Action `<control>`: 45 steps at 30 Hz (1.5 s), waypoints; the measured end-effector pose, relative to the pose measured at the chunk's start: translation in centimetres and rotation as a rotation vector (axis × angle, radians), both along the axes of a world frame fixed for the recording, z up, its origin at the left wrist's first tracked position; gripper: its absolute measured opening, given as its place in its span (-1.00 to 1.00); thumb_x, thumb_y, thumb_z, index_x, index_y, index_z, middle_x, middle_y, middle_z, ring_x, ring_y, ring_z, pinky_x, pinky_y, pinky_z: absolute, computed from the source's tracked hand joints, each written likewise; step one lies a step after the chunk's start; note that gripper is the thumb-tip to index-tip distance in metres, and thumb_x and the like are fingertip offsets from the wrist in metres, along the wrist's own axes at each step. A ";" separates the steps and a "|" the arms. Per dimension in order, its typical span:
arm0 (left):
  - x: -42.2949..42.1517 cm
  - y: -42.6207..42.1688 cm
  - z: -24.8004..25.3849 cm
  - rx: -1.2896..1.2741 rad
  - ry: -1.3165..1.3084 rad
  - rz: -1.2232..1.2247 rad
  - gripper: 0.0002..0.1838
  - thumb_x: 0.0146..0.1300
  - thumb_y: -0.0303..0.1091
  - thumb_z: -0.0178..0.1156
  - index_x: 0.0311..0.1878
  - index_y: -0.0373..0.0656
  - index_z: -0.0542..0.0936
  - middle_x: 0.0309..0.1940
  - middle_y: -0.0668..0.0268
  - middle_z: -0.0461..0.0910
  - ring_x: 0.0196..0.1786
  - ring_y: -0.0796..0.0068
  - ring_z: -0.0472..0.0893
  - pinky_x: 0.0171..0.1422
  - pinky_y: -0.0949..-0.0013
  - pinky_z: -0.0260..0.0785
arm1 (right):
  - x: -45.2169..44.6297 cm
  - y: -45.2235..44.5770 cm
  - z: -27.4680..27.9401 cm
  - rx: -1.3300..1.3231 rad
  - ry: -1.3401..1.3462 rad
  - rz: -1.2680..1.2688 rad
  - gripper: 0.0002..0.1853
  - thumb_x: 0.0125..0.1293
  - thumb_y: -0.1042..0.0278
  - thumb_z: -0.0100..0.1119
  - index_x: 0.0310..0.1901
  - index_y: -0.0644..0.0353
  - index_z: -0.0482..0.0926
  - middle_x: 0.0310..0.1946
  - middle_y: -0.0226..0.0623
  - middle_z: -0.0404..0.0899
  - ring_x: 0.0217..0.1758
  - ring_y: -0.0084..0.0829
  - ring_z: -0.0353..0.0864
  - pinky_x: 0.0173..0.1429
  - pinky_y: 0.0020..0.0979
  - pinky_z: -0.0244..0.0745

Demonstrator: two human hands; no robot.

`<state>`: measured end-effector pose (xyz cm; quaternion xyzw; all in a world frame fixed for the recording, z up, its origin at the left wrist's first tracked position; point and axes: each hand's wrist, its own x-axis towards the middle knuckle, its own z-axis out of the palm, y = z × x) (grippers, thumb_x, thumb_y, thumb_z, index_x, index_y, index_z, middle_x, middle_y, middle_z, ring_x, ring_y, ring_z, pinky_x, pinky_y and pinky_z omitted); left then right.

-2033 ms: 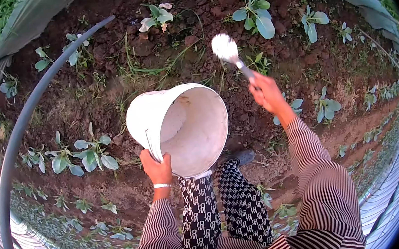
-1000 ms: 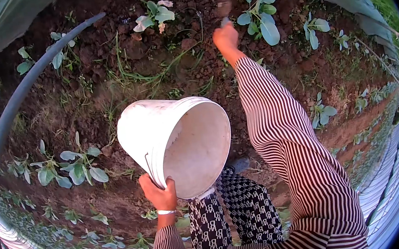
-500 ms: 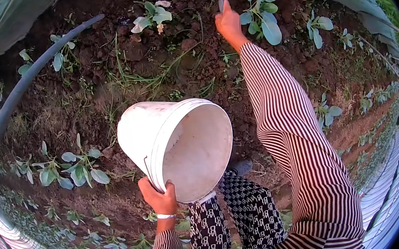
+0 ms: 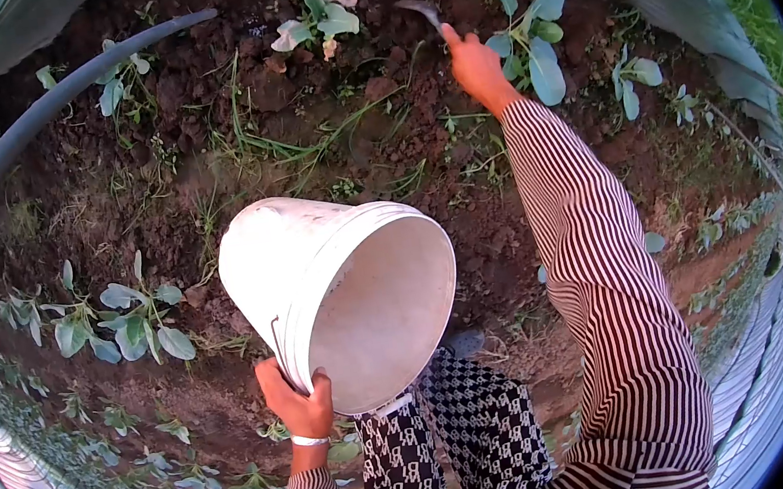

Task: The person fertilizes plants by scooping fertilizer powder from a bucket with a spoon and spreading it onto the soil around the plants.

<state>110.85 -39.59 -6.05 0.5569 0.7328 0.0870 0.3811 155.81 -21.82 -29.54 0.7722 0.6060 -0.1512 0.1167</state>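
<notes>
A white plastic bucket (image 4: 265,261) is tilted on its side toward me, and its visible inside holds nothing. My left hand (image 4: 298,400) is closed on the bucket's rim at the lower left, near the wire handle. My right hand (image 4: 482,71) reaches far forward, closed round a small sickle (image 4: 421,9) whose curved metal blade points left, over the dark soil. Just right of this hand grows a broad-leaved seedling (image 4: 537,37). Another seedling (image 4: 319,18), with some pale withered leaves, stands left of the blade. My fingers hide the sickle's handle.
A thick grey hose or pipe (image 4: 13,146) arcs across the left. More leafy seedlings (image 4: 140,322) grow at the left, with grassy weeds (image 4: 300,148) in the middle soil. Grey sheeting (image 4: 730,32) borders the bed at the upper right.
My right hand has moved slightly right and toward me, and the sickle blade has swung to point left. The left hand with the bucket has shifted slightly left in view.
</notes>
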 end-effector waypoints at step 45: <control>0.3 -2.0 -0.1 -0.026 -0.006 -0.027 -0.61 -0.06 -0.42 0.19 -0.16 -0.35 0.33 -0.27 0.12 0.34 -0.21 0.22 0.37 -0.02 0.26 0.27 | -15.7 -8.0 15.9 0.489 1.132 -0.480 -0.48 0.30 0.27 0.08 0.23 0.30 0.27 -0.31 0.15 0.56 -0.24 0.08 0.59 -0.17 -0.16 0.45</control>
